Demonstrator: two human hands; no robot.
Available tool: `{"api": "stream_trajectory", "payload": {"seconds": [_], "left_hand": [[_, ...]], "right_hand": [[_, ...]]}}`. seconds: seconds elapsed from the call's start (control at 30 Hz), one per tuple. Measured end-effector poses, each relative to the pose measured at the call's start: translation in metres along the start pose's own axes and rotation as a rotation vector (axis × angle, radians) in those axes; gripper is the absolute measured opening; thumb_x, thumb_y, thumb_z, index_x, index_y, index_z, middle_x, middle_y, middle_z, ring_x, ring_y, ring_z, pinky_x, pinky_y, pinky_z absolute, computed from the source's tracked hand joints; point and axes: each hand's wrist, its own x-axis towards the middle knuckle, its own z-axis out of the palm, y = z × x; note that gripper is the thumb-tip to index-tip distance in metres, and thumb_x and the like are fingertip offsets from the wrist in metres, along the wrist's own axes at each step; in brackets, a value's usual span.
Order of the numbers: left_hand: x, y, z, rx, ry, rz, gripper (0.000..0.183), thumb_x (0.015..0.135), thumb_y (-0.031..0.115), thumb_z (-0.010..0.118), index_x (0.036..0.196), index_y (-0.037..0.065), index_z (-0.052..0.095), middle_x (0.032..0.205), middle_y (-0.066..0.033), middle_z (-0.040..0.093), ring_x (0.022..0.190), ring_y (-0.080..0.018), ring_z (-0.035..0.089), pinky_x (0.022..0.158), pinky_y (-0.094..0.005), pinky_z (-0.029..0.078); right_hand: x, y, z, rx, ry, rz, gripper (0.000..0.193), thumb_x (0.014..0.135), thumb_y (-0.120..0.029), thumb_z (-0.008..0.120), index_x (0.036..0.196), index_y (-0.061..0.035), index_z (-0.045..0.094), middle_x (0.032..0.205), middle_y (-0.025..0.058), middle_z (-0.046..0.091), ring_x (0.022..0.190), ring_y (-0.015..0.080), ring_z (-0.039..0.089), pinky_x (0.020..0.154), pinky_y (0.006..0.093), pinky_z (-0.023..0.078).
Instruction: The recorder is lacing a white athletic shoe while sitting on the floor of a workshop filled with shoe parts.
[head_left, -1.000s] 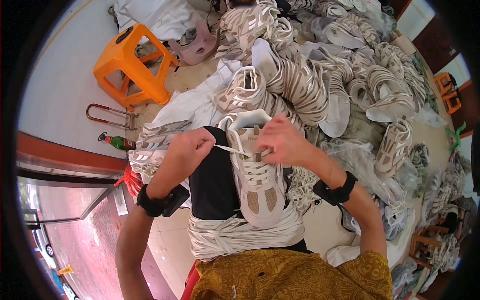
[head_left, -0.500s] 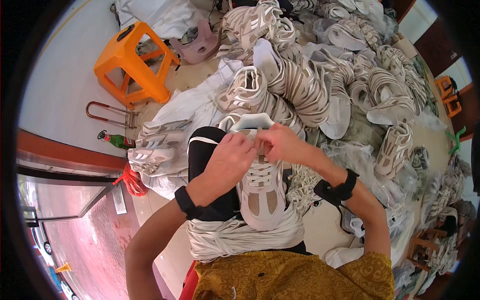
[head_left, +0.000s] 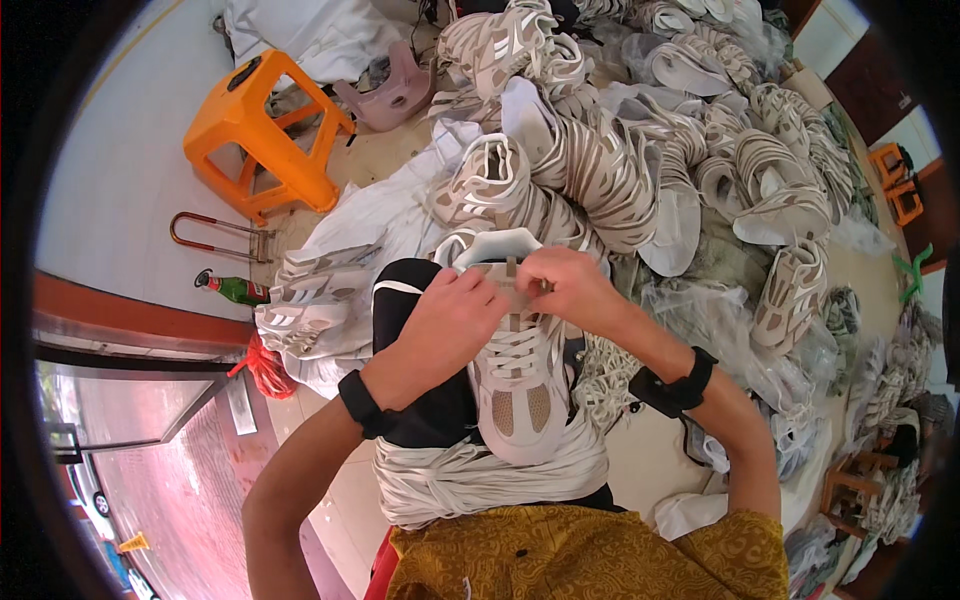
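A beige and white sneaker lies on my lap, toe toward me, on black cloth. White shoelace crosses its lower eyelets in several rows. At the left upper eyelets, my left hand is closed, fingers bent in a pinch at the lace. Across the tongue, my right hand pinches with thumb and curled index finger at the right eyelets. The fingers largely cover the lace there. A thick bundle of white laces lies across my lap between the shoe and my shirt.
Beyond my knees, a large heap of matching sneakers spreads back and right, with clear plastic bags among them. An orange stool, a green bottle and a red bag stand at left. Loose laces hang right of the shoe.
My hands were together over the tongue; they are now apart, the right one moved to the right. The tongue between them shows more.
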Motion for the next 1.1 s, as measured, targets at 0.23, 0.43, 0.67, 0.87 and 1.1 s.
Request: {"api": "stream_trajectory", "payload": {"seconds": [0.23, 0.43, 0.67, 0.87, 1.1], "left_hand": [[-0.002, -0.001, -0.003, 0.067, -0.023, 0.086, 0.01, 0.063, 0.01, 0.053, 0.072, 0.006, 0.051, 0.069, -0.0042, 0.046, 0.075, -0.0195, 0.046, 0.064, -0.031, 0.035], [-0.004, -0.001, -0.003, 0.114, -0.003, 0.076, 0.007, 0.065, 0.011, 0.054, 0.07, 0.006, 0.053, 0.069, -0.0032, 0.049, 0.076, -0.0175, 0.047, 0.069, -0.0298, 0.036], [-0.006, -0.001, 0.002, 0.129, 0.024, 0.138, 0.009, 0.06, 0.01, 0.054, 0.067, 0.005, 0.053, 0.065, -0.0033, 0.047, 0.071, -0.0185, 0.046, 0.064, -0.0305, 0.036], [-0.006, 0.003, 0.002, 0.237, -0.004, 0.159, 0.011, 0.057, 0.011, 0.055, 0.065, 0.004, 0.055, 0.063, -0.0041, 0.048, 0.069, -0.0189, 0.047, 0.063, -0.0313, 0.037], [0.002, 0.008, -0.001, 0.249, -0.037, 0.172, 0.011, 0.062, 0.011, 0.055, 0.07, 0.003, 0.054, 0.063, -0.0049, 0.049, 0.07, -0.0187, 0.048, 0.062, -0.0315, 0.037]], "right_hand": [[-0.013, -0.015, 0.009, -0.418, 0.036, -0.357, 0.008, 0.062, -0.006, 0.056, 0.068, -0.0083, 0.052, 0.062, 0.004, 0.054, 0.068, 0.0192, 0.051, 0.066, 0.0314, 0.035], [-0.007, -0.025, 0.008, -0.581, -0.073, -0.276, 0.004, 0.067, -0.009, 0.052, 0.069, -0.0063, 0.052, 0.062, 0.0055, 0.055, 0.068, 0.0198, 0.052, 0.066, 0.0325, 0.034], [-0.01, -0.024, 0.02, -0.748, -0.038, -0.304, 0.006, 0.066, -0.012, 0.053, 0.066, -0.0061, 0.05, 0.057, 0.0046, 0.052, 0.066, 0.0191, 0.052, 0.064, 0.033, 0.034], [-0.013, -0.021, 0.036, -0.799, 0.092, -0.247, 0.006, 0.064, -0.011, 0.054, 0.066, -0.0068, 0.051, 0.056, 0.003, 0.051, 0.065, 0.0189, 0.051, 0.064, 0.033, 0.034], [-0.013, -0.011, 0.017, -0.301, -0.016, -0.032, 0.02, 0.056, -0.002, 0.058, 0.076, -0.0038, 0.056, 0.06, 0.0049, 0.054, 0.062, 0.0182, 0.054, 0.064, 0.0307, 0.035]]}}
